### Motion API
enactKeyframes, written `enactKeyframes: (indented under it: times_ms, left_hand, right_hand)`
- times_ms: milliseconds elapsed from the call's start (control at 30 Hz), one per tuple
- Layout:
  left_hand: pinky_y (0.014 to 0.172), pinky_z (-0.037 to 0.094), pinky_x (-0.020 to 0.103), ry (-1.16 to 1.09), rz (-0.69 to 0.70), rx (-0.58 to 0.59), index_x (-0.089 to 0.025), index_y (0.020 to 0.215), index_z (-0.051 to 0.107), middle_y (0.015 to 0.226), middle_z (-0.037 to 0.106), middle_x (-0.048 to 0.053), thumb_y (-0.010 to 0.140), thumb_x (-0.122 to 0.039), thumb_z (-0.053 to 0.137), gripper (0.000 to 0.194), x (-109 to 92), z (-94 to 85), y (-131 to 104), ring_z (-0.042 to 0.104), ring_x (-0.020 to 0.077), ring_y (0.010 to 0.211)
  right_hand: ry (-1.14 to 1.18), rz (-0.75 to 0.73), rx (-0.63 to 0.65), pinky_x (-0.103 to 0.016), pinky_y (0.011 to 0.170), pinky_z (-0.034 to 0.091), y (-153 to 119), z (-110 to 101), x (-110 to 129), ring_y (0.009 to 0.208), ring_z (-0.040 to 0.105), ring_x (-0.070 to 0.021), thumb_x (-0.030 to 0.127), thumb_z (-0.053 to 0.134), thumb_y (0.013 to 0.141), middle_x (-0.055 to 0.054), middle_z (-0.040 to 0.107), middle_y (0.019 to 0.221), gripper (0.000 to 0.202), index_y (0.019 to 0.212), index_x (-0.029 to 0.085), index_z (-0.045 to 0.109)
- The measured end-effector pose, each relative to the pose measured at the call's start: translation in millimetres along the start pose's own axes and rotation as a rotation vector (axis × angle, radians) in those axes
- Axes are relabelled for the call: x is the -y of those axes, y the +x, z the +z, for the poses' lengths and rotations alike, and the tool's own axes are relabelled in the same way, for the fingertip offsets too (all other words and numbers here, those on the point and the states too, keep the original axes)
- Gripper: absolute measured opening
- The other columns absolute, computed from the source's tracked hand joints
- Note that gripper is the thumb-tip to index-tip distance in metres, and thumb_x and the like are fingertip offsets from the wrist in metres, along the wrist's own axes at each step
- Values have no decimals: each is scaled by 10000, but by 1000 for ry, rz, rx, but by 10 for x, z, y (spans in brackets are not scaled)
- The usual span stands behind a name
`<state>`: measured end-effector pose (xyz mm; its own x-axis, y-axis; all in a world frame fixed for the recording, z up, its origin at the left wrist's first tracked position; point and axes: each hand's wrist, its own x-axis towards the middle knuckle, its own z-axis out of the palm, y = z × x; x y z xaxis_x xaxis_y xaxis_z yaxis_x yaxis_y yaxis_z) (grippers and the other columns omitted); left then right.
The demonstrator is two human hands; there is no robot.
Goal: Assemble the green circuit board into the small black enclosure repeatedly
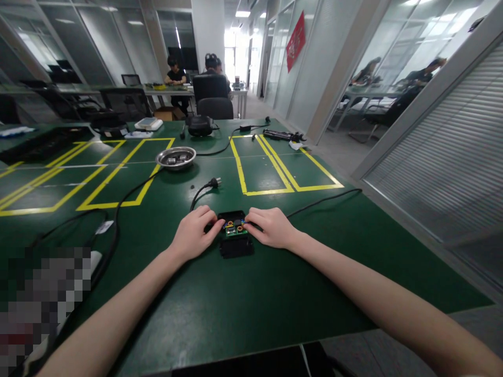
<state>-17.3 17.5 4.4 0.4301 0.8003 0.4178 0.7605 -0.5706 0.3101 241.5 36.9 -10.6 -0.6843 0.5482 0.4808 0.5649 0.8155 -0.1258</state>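
Observation:
Between my hands is a small green circuit board [234, 231] with copper-wound coils on it. My left hand [197, 231] pinches its left end with thumb and fingertips. At the right end, the thumb and fingers of my right hand [271, 226] are closed on the board in the same way. One black plastic case half [231, 215] lies just behind the board, and the other case half [237, 247] lies in front of it. A power cord plug [214, 183] rests beyond my left hand. The fingertips partly cover the board's ends.
A metal bowl [176, 158] with small metal parts stands farther back on the green table [251, 309]. Black cables [326, 199] run across both sides. Yellow tape [271, 192] marks rectangles. A black tripod-like item [281, 135] lies at the far edge. People sit beyond.

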Motion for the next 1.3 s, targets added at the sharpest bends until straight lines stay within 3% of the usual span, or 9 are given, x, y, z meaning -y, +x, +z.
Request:
enactKeyframes:
  times_ms: [167, 300, 400, 700, 833, 933, 1067, 1300]
  left_hand:
    - [602, 376, 283, 24, 12, 49, -198, 599, 501, 646, 498, 4, 1033, -391, 448, 478, -66, -37, -38, 518, 153, 599]
    - [526, 294, 253, -78, 127, 131, -185, 554, 455, 586, 458, -25, 986, -359, 503, 468, -75, -109, -89, 453, 102, 502]
    - [514, 283, 234, -135, 178, 190, -180, 563, 467, 569, 472, -37, 951, -333, 537, 423, -58, -142, -104, 444, 85, 482]
    - [505, 267, 228, -87, 156, 143, -180, 588, 516, 548, 506, -42, 921, -347, 564, 375, -8, -118, -88, 438, 85, 466]
    - [512, 287, 223, -117, 170, 179, -179, 609, 530, 569, 524, -38, 920, -322, 555, 343, -14, -124, -89, 456, 87, 480]
    - [532, 319, 223, -139, 183, 207, -178, 646, 562, 603, 555, -29, 938, -320, 547, 325, -23, -141, -81, 490, 94, 506]
    - [550, 333, 234, -113, 165, 168, -179, 660, 583, 626, 571, -13, 1005, -350, 491, 396, -34, -143, -66, 509, 110, 534]
    - [549, 300, 247, -108, 58, 161, -187, 623, 541, 571, 531, -25, 1003, -355, 482, 420, -50, -39, -67, 473, 112, 506]
  right_hand:
    - [-60, -139, -8, -274, 571, 319, -12, -105, 58, 648, 559, -139, 284, 408, 1078, -37, 631, 781, 309, 898, 173, 634]
    - [-107, -293, 53, -278, 553, 283, -21, -228, 151, 600, 520, -125, 266, 387, 1082, -18, 585, 734, 349, 852, 165, 629]
    - [-123, -328, 121, -282, 563, 287, -21, -276, 209, 610, 523, -129, 246, 390, 1076, -16, 578, 733, 337, 853, 166, 630]
    - [-125, -280, 167, -288, 555, 265, 7, -176, 196, 617, 551, -136, 264, 426, 1065, -29, 627, 758, 316, 854, 161, 638]
    - [-45, -246, 200, -279, 563, 283, 3, -238, 182, 627, 558, -139, 295, 521, 993, -23, 643, 755, 236, 834, 173, 644]
    - [-25, -221, 123, -278, 593, 327, 7, -301, 143, 642, 562, -146, 277, 533, 954, -32, 663, 764, 211, 829, 168, 664]
    - [-80, -150, 23, -283, 614, 334, 29, -275, 99, 640, 558, -144, 217, 452, 1006, -44, 666, 732, 315, 786, 162, 670]
    - [5, 58, 167, -272, 588, 275, 55, -118, 161, 616, 575, -141, 230, 523, 987, -31, 674, 675, 290, 732, 174, 651]
